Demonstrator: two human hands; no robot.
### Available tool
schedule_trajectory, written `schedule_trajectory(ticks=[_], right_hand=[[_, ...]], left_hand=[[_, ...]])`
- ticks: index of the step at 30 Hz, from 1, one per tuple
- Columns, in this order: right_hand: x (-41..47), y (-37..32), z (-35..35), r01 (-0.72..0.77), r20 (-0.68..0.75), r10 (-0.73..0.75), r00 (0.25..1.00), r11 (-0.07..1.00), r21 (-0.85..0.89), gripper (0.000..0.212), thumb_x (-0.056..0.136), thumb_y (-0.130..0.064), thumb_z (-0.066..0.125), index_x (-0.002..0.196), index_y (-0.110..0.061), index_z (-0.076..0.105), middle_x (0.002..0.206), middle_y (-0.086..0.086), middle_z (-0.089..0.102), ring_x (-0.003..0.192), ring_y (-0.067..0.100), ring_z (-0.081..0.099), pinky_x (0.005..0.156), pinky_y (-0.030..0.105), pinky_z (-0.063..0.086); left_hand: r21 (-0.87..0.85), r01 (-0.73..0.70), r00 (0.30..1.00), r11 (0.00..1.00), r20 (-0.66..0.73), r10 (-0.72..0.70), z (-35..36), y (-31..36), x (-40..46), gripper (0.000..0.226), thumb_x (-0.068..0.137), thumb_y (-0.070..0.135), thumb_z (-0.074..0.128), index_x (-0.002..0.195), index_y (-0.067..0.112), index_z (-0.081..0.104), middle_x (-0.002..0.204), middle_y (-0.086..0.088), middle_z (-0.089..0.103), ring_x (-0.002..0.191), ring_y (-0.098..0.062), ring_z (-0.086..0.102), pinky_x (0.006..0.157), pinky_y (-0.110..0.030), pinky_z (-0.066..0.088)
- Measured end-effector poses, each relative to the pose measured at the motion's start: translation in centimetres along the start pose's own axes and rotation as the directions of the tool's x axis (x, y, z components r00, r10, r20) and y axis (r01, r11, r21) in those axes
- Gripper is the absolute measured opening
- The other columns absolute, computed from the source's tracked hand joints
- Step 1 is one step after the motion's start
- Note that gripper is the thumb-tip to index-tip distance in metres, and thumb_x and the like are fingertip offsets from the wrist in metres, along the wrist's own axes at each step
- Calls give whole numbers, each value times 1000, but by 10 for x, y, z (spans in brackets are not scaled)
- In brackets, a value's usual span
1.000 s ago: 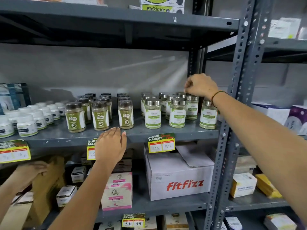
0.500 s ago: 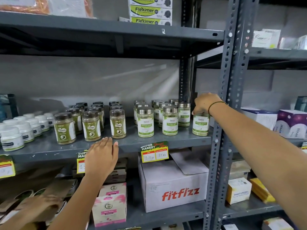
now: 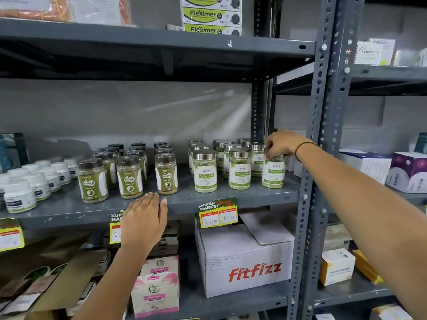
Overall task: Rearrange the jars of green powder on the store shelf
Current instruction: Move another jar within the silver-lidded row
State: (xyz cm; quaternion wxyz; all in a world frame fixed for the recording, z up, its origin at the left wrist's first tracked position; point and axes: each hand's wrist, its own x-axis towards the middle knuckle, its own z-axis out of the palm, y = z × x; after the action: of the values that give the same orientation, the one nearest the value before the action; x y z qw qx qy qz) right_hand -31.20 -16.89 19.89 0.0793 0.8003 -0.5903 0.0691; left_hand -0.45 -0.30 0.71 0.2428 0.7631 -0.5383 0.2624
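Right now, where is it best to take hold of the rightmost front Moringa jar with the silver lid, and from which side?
Probably the lid, from above and the right. The right hand already closes on the top of the Moringa jar. It stands upright, its neighbour jar stands close on the left, and the shelf post narrows the right, so the top is the freest part.

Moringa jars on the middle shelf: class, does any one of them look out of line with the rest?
Yes. The rightmost moringa jar stands apart from the tidy rows, with a wider gap to its neighbour and close to the shelf post. The right hand has a grip on its lid. Nothing looks spilled or damaged. The left hand rests flat at the shelf edge.
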Motion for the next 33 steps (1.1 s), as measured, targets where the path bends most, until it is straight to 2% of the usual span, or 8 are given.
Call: schedule_trajectory(ticks=[5,11,16,19,22,25,28,33], right_hand=[[2,5,-1,49,9,-49,999,995,82,49,83,-34,76,127,-18,62,130,5,61,105,20,55,89,33,52],[6,9,3,73,5,-74,997,989,125,49,81,-32,77,126,-19,63,131,4,61,108,21,56,87,33,49],[11,12,4,70,18,-73,997,988,137,52,79,-34,78,127,-20,62,134,4,60,120,24,55,99,36,46],[12,9,3,63,37,-69,997,988,140,60,83,-39,73,137,-21,54,142,5,54,127,25,51,105,38,43],[15,1,4,118,-103,-98,990,972,205,65,86,-49,66,142,-21,50,147,5,50,133,26,48,108,40,40],[14,-15,7,253,-193,-204,960,926,279,59,86,-57,61,132,-19,59,138,6,58,125,25,54,100,37,43],[13,-33,10,317,-114,-298,948,915,250,64,85,-63,58,132,-20,60,136,4,60,122,23,55,101,37,44],[16,-47,14,311,-51,-307,950,923,225,64,82,-53,68,135,-19,57,132,5,61,118,23,58,102,39,47]], left_hand=[[-4,0,1000,1000,-2,0,-1,1,0,54,95,42,32,110,4,68,109,-14,70,103,-29,64,90,-43,47],[-9,1,1000,1000,-5,-1,-1,1,-1,54,95,41,32,110,4,68,109,-15,70,103,-29,65,90,-43,48],[-10,1,1000,1000,-10,-1,-1,1,-1,55,95,41,32,109,3,68,108,-15,70,102,-30,65,90,-44,48],[-11,6,1000,1000,-13,-6,-2,1,-1,54,95,41,32,110,3,68,109,-15,70,103,-30,65,90,-44,48],[-7,3,1000,1000,-14,-3,0,1,0,54,95,41,32,110,3,68,109,-15,70,103,-30,64,90,-44,48],[-8,4,1000,1000,-7,-4,2,0,1,58,95,43,29,111,3,68,111,-15,69,105,-30,64,91,-44,47],[-2,4,1000,1000,-7,-4,3,-1,1,58,95,43,28,111,4,68,111,-15,69,106,-29,63,92,-44,47],[11,8,1000,1000,2,-8,2,-1,2,59,95,44,27,112,5,68,112,-13,69,107,-28,63,92,-43,47]])
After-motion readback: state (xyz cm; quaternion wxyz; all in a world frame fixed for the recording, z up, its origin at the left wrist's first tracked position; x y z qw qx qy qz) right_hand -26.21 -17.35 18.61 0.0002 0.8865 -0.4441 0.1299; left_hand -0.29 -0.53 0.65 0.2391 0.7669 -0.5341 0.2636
